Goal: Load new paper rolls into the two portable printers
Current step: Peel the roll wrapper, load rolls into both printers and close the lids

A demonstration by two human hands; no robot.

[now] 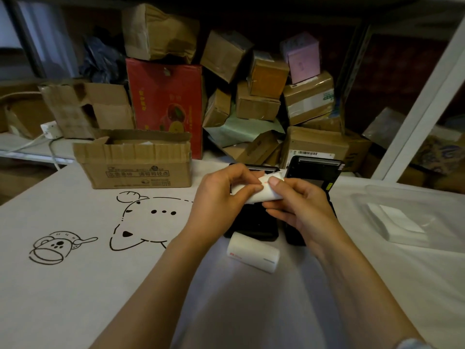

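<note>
- Left hand (221,195): fingers curled round the left end of a white paper roll (256,193), thumb and forefinger pinching its upper surface near a small red mark.
- Right hand (299,205): thumb pressed on top of the same roll at its right end, the remaining fingers curled beneath it; the roll is thus held between both hands, above the table and lying roughly horizontal.
- Held roll: positioned directly over the left printer (254,222), a black unit whose lid stands open behind the hands.
- Right printer (314,172): a second black unit just beside the first, lid also raised; its body is partly hidden by the right hand and wrist.
- Second paper roll (253,251): lies on its side on the table, just in front of the left printer, untouched by either hand; red print shows at its left end.
- Table cover (75,248): pale cloth bearing black cartoon line drawings.
- Cardboard box (133,165): open, at the table's far edge, left of the printers.
- Clear plastic tray (402,212): on the right, holding white sheets.
</note>
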